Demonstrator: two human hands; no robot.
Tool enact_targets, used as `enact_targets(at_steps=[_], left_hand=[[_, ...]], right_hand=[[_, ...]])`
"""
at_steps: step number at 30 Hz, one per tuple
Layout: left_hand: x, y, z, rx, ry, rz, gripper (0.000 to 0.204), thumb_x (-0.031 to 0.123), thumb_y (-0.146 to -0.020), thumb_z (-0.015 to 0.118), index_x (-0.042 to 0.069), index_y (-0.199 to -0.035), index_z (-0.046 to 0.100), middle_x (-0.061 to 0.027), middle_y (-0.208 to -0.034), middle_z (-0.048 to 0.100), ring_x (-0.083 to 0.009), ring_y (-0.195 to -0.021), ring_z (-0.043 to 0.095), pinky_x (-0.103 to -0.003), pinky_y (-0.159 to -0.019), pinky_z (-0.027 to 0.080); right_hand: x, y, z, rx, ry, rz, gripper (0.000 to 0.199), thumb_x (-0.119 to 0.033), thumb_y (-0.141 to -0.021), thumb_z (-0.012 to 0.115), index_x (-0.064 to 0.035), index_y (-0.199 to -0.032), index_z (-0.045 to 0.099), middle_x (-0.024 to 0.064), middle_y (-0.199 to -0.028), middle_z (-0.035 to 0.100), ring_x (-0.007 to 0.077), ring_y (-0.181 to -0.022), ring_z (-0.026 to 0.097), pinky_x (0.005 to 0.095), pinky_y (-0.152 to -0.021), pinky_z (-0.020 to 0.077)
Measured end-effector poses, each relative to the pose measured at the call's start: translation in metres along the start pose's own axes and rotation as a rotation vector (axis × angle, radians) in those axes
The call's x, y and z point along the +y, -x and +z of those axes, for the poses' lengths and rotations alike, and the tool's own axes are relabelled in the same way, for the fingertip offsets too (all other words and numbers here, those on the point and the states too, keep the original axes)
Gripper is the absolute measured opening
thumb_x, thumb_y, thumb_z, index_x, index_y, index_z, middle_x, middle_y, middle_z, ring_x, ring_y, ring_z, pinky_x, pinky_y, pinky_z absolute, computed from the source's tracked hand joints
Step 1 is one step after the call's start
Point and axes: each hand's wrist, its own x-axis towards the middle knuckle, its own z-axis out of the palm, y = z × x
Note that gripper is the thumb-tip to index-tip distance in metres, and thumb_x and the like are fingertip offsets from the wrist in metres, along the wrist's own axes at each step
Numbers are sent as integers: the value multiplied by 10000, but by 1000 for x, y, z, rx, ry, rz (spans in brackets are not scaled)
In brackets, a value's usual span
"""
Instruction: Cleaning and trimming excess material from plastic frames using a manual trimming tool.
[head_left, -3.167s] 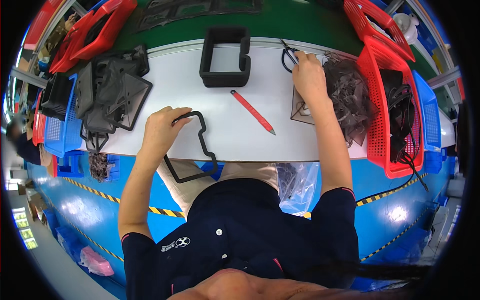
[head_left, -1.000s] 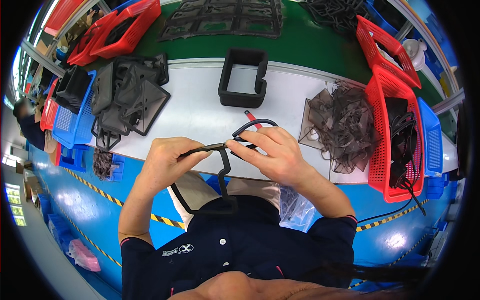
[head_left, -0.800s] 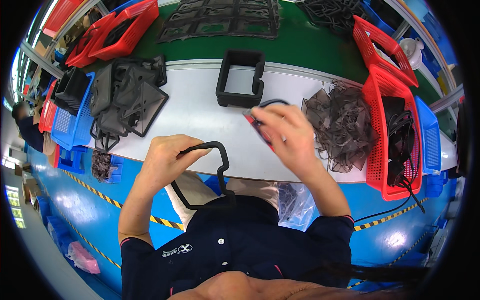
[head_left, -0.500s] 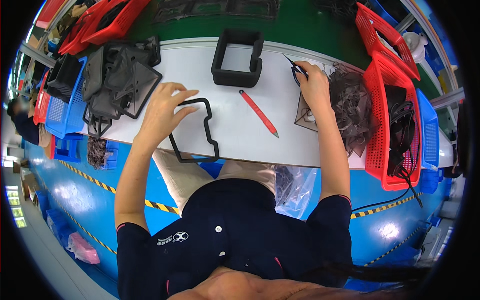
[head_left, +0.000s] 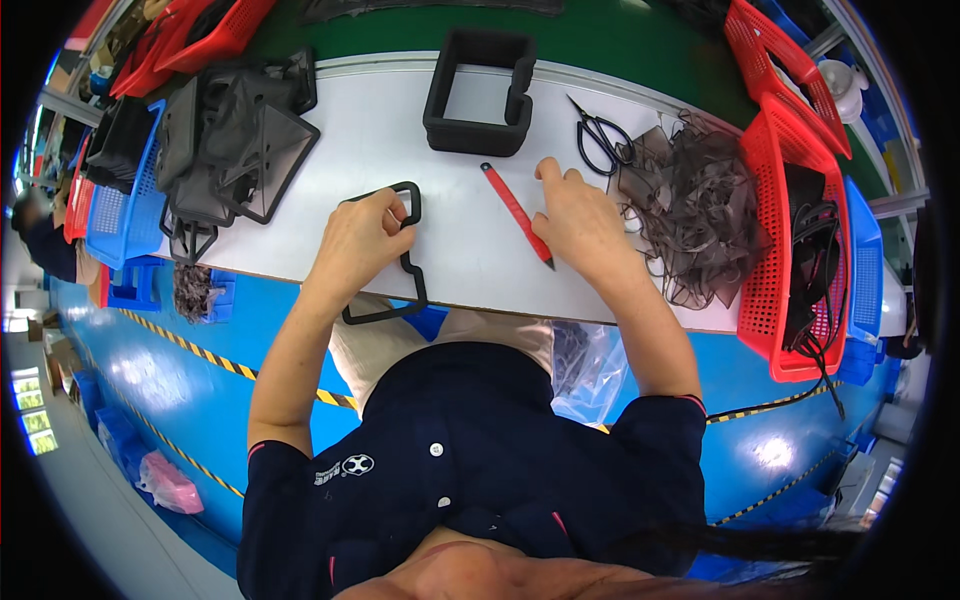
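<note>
My left hand (head_left: pixel 368 238) is closed over the upper part of a thin black frame (head_left: pixel 418 262) with a notched side, whose lower end reaches past the table's near edge. My right hand (head_left: pixel 582 222) is over the table with its fingers bent but apart, holding nothing. Just left of it lies a slim red tool (head_left: pixel 515 212) with a dark pointed tip. Beyond that hand, black-handled scissors (head_left: pixel 603 142) rest on the white table (head_left: pixel 370 120). A stack of thick black frames (head_left: pixel 478 138) of similar outline stands at the back middle.
Black mesh-covered frames (head_left: pixel 235 150) are piled on the left, beside a blue basket (head_left: pixel 125 220). A heap of dark mesh scraps (head_left: pixel 700 220) lies on the right. Beyond it stands a red basket (head_left: pixel 780 310) holding black pieces and cords. A clear plastic bag (head_left: pixel 590 370) hangs below the table.
My right hand has let go of the scissors, leaving them on the table, and moved left and nearer. My left hand has moved right and closed on the thin black frame.
</note>
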Motion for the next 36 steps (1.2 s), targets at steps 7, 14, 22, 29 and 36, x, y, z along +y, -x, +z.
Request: enact_targets(at_steps=[7, 14, 22, 29, 36], left_hand=[[30, 21, -50, -14, 1048, -175, 246, 81, -808, 616, -30, -1021, 563, -163, -840, 673, -166, -602, 663, -202, -503, 527], [-28, 10, 7, -58, 1010, -307, 273, 141, -849, 628, -14, -1072, 599, -121, -874, 662, -136, -666, 643, -213, -573, 533], [-33, 10, 14, -33, 948, -356, 355, 275, -918, 538, -26, -1097, 601, -128, -897, 638, -132, -692, 616, -241, -599, 545], [-36, 13, 13, -29, 1034, -368, 340, 255, -932, 514, -21, -1121, 571, -128, -905, 634, -126, -682, 613, -233, -590, 549], [-28, 9, 17, -35, 1143, -367, 310, 249, -932, 518, -3, -1106, 563, -125, -905, 646, -116, -696, 630, -211, -557, 535]], right_hand=[[12, -5, 11, -37, -33, 22, 325, -49, -737, 562, 11, -1038, 453, 254, -811, 596, 404, -758, 612, 469, -665, 487], [-18, 11, 12, -40, -54, 42, 347, -61, -744, 546, -4, -1078, 473, 209, -813, 600, 385, -773, 613, 462, -722, 480], [3, 8, 16, -25, 93, 74, 254, -41, -735, 554, 10, -975, 488, 208, -820, 590, 401, -691, 607, 469, -627, 494], [14, 27, -19, 476, -510, 175, 73, -21, -775, 576, 15, -833, 601, 100, -732, 611, 171, -571, 577, 287, -551, 463], [12, 27, 10, 324, -663, 142, 92, -41, -833, 598, -7, -907, 642, 66, -810, 607, 120, -660, 549, 231, -597, 437]])
